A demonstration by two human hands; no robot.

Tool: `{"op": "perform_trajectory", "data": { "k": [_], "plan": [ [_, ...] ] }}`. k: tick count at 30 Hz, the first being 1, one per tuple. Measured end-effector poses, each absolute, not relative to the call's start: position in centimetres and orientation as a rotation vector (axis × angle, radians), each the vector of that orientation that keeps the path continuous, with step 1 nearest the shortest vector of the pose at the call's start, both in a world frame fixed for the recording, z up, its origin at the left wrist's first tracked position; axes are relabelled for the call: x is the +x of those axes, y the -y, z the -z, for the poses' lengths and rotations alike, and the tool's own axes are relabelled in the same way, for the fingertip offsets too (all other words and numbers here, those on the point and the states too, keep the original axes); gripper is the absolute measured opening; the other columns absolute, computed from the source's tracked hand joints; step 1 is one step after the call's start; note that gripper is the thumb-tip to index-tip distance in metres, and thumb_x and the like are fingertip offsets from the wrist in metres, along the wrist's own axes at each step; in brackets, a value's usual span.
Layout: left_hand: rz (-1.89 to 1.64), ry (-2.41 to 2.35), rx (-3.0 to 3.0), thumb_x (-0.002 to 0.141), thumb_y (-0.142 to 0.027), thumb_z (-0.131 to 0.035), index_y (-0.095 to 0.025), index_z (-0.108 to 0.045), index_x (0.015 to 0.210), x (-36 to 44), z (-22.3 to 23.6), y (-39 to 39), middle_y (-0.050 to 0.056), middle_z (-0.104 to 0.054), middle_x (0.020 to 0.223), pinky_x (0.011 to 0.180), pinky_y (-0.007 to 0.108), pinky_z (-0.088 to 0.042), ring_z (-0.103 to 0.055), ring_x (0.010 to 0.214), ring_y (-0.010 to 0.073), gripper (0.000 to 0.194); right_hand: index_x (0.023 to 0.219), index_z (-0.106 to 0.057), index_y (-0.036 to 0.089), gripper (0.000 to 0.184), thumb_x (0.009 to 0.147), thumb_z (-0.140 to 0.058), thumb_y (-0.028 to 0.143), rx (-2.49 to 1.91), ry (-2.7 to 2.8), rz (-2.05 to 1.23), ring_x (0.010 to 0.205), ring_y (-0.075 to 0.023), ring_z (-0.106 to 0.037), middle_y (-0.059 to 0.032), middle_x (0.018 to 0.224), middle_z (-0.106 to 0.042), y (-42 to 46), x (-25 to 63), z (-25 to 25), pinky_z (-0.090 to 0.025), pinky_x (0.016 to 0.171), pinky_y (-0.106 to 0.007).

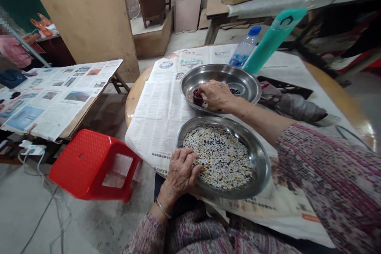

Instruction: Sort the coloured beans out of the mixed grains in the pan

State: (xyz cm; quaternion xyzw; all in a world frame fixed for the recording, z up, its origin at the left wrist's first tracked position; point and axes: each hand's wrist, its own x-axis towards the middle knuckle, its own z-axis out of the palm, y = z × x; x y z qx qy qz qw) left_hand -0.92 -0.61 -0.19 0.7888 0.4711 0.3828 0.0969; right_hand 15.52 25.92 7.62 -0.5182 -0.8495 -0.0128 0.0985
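Observation:
A wide steel basin point(262, 178) nearest me holds a thin layer of mixed white, yellow and dark grains point(218, 156). My left hand point(181, 170) lies over its left rim, fingers somewhat spread, the tips reaching the grains. Behind it stands a second steel basin point(253, 91) with small cups inside. My right hand point(218, 94) reaches into this one, fingers bent together at a cup of dark red beans point(196, 94). What its fingertips hold, if anything, is hidden. A clear cup with black beans point(235, 91) sits to the right of that hand.
Newspaper point(160, 115) covers the round table. Behind the far basin are a blue-capped bottle point(245, 47) and a teal plastic object point(274, 41); a grey cloth bundle point(294, 101) lies right. A red stool point(89, 162) and another newspaper-covered table point(65, 95) stand left.

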Motion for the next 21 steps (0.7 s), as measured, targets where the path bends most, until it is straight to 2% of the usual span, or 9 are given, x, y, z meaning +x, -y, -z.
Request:
{"op": "perform_trajectory", "data": {
  "k": [6,13,17,21],
  "plan": [
    [-1.089,-1.405,2.312,0.104,-0.033,-0.044,-0.017,-0.06,0.115,-0.9,0.2,0.7,0.012,-0.066,0.115,0.099,0.044,-0.048,-0.059,0.111,0.0251,0.025,0.104,-0.072,0.014,0.028,0.096,-0.046,0.019,-1.507,2.515,0.012,0.094,-0.0229,-0.055,-0.0172,0.102,-0.071,-24.8,15.2,-8.6,-0.037,0.073,-0.035],
    [-1.08,-1.414,2.298,0.104,-0.032,-0.045,-0.017,-0.061,0.115,-1.0,0.3,0.7,0.012,-0.066,0.115,0.1,0.044,-0.048,-0.059,0.112,0.0255,0.024,0.121,-0.072,0.018,0.035,0.098,-0.047,0.026,-1.441,2.53,-0.039,0.104,-0.0249,-0.053,-0.0146,0.121,-0.068,-24.2,15.1,-9.2,-0.038,0.077,-0.036],
    [-1.069,-1.418,2.307,0.105,-0.032,-0.044,-0.018,-0.061,0.115,-1.0,0.2,0.7,0.012,-0.066,0.117,0.099,0.044,-0.048,-0.059,0.111,0.025,0.025,0.116,-0.076,0.021,0.033,0.095,-0.051,0.023,-1.399,2.592,-0.09,0.102,-0.0237,-0.055,-0.0107,0.118,-0.072,-24.6,15.1,-9.3,-0.037,0.077,-0.036],
    [-1.094,-1.41,2.31,0.105,-0.033,-0.043,-0.017,-0.06,0.116,-1.0,0.2,0.7,0.012,-0.066,0.116,0.099,0.044,-0.048,-0.059,0.111,0.0248,0.026,0.113,-0.077,0.019,0.032,0.094,-0.051,0.02,-1.396,2.608,-0.077,0.1,-0.0243,-0.054,-0.0127,0.116,-0.073,-24.9,15.1,-9.1,-0.036,0.075,-0.036]
  ]
}}
